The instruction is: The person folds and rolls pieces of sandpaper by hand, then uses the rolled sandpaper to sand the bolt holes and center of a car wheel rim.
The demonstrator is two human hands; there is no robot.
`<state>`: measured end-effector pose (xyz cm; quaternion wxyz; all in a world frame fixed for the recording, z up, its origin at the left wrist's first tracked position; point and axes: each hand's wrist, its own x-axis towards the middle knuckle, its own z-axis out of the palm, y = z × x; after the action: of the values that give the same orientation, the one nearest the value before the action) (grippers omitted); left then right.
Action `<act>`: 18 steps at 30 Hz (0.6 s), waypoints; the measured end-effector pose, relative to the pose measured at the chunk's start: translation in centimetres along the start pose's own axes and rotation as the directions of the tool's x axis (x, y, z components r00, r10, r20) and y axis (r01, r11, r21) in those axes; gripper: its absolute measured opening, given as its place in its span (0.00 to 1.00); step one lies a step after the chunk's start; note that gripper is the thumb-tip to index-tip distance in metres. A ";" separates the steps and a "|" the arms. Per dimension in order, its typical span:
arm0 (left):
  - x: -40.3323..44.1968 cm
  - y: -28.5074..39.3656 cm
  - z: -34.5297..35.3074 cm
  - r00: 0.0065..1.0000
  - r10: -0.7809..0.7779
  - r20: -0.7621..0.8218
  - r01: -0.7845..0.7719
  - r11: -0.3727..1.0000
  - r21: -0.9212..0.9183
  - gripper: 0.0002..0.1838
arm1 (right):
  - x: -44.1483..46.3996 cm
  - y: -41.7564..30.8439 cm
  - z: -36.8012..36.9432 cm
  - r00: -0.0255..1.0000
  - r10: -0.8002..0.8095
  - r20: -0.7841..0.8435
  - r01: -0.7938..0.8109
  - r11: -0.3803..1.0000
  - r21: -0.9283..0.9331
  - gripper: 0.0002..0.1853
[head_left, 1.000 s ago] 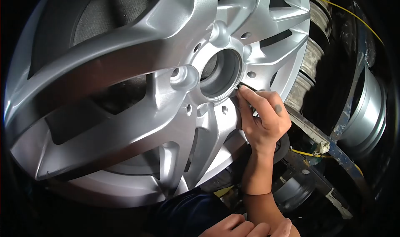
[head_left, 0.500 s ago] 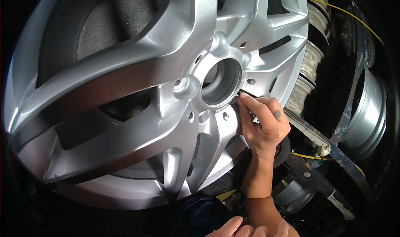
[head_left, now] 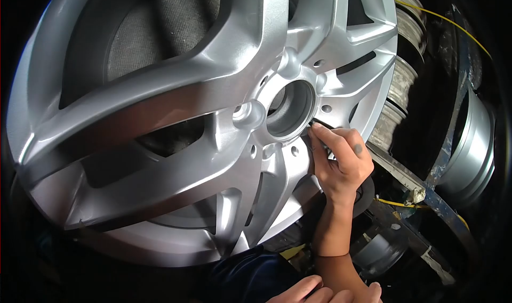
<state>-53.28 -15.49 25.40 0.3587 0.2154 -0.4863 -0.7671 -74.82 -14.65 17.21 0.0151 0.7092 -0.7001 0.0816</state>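
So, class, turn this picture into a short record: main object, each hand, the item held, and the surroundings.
Main object: silver multi-spoke alloy wheel, with an open centre bore
Right hand: pinching at the edge of the centre bore, lower right in the picture
Item held: small dark item, mostly hidden; type unclear
Left hand: at the bottom edge, partly cut off
Surroundings: stacked wheel rims, a separate silver rim, a thin yellow cord

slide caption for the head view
Bare right hand pinched close beside the center bore of a silver spoked wheel.
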 end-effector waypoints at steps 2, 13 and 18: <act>0.2 -0.2 -0.2 1.000 -0.002 0.001 0.002 1.000 0.006 0.24 | 0.1 -0.1 0.4 1.000 0.001 -0.008 -0.001 1.000 0.008 0.16; 0.8 -0.2 -0.6 1.000 -0.026 0.016 0.025 1.000 0.014 0.24 | 0.4 0.2 -0.1 1.000 -0.002 0.000 0.002 1.000 -0.016 0.16; 1.2 0.3 -1.5 0.998 -0.048 0.039 0.046 0.998 0.044 0.24 | 1.3 0.0 0.3 0.999 -0.037 -0.014 0.036 0.998 -0.052 0.15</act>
<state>-53.01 -17.37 25.02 0.3262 0.2189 -0.5045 -0.7688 -74.76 -15.94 17.06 0.0399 0.7206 -0.6888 0.0685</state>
